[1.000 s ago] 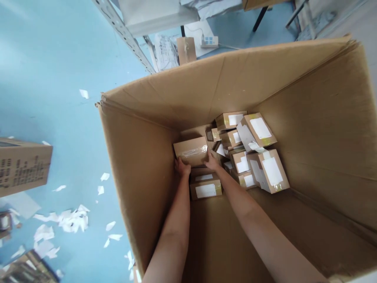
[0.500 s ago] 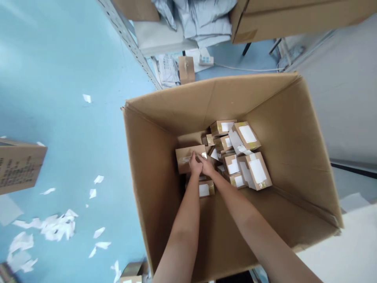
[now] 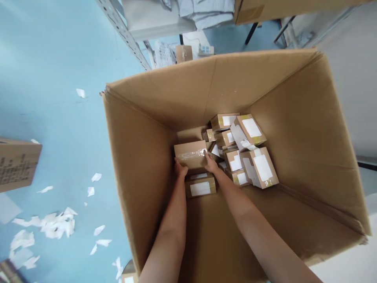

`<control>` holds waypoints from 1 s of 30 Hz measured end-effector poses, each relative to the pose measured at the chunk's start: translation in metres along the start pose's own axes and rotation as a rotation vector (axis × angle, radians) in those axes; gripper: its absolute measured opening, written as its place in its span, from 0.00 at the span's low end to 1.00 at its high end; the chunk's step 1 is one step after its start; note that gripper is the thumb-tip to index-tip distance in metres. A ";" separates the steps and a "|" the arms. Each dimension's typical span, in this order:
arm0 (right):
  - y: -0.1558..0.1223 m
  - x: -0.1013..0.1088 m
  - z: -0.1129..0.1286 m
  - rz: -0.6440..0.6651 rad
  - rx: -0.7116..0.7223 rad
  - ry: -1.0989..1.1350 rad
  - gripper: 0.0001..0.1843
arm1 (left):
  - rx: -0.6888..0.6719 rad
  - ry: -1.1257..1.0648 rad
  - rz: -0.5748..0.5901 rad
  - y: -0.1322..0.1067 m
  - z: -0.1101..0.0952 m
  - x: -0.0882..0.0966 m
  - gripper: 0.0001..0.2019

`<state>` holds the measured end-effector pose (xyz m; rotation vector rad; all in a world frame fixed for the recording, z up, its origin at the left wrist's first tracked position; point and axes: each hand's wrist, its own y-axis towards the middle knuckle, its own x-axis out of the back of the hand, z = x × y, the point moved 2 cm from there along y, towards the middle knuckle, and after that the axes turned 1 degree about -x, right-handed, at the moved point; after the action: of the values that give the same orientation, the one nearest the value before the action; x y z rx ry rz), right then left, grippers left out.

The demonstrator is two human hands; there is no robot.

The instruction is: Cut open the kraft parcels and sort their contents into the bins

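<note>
Deep inside a large open cardboard box (image 3: 309,114), both my hands are on a small brown carton (image 3: 190,154) with clear tape across its top. My left hand (image 3: 180,169) grips its left front corner, and my right hand (image 3: 210,162) grips its right end. Just in front of that carton sits another carton (image 3: 200,188) with a white label. Several labelled cartons are piled to the right, among them one tilted carton (image 3: 260,167) and one behind it (image 3: 249,129). The undersides of my fingers are partly hidden.
A metal shelf (image 3: 120,31) with grey plastic mailers (image 3: 206,11) stands beyond the box. Torn white paper scraps (image 3: 59,224) litter the blue floor at left, near a printed carton (image 3: 19,163). A power strip (image 3: 207,50) lies behind the box.
My hands have moved apart from the middle of the taped carton to its left and right ends. The view has come closer to the large box.
</note>
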<state>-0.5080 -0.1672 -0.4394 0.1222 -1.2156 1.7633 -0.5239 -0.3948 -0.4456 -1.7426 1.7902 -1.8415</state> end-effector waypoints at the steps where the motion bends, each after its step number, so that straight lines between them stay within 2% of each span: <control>1: 0.004 -0.004 -0.001 0.016 -0.031 -0.005 0.61 | -0.023 0.011 0.018 0.001 0.002 -0.003 0.60; 4: 0.008 -0.007 -0.003 0.046 -0.104 -0.031 0.62 | -0.096 0.073 0.054 -0.002 0.002 -0.004 0.62; 8: -0.010 0.011 0.002 0.013 -0.118 -0.093 0.62 | -0.213 0.152 0.035 -0.019 -0.015 0.008 0.60; 12: -0.043 0.040 0.017 -0.060 -0.129 -0.137 0.63 | -0.306 0.238 0.006 -0.054 -0.042 0.027 0.56; 16: -0.079 0.072 0.040 -0.112 -0.107 -0.172 0.59 | -0.345 0.339 -0.049 -0.102 -0.064 0.055 0.50; 19: -0.110 0.101 0.066 -0.130 -0.063 -0.181 0.59 | -0.343 0.379 -0.125 -0.142 -0.075 0.084 0.45; 22: -0.147 0.136 0.097 -0.154 -0.039 -0.189 0.58 | -0.364 0.379 -0.180 -0.184 -0.084 0.121 0.42; 26: -0.208 0.190 0.138 -0.204 0.018 -0.183 0.58 | -0.470 0.331 -0.247 -0.241 -0.098 0.178 0.43; 30: -0.274 0.245 0.168 -0.299 0.064 -0.164 0.60 | -0.620 0.247 -0.294 -0.300 -0.124 0.234 0.44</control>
<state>-0.5049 -0.1261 -0.0368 0.4699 -1.1884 1.5523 -0.5081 -0.3699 -0.0467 -2.1438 2.5336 -1.7813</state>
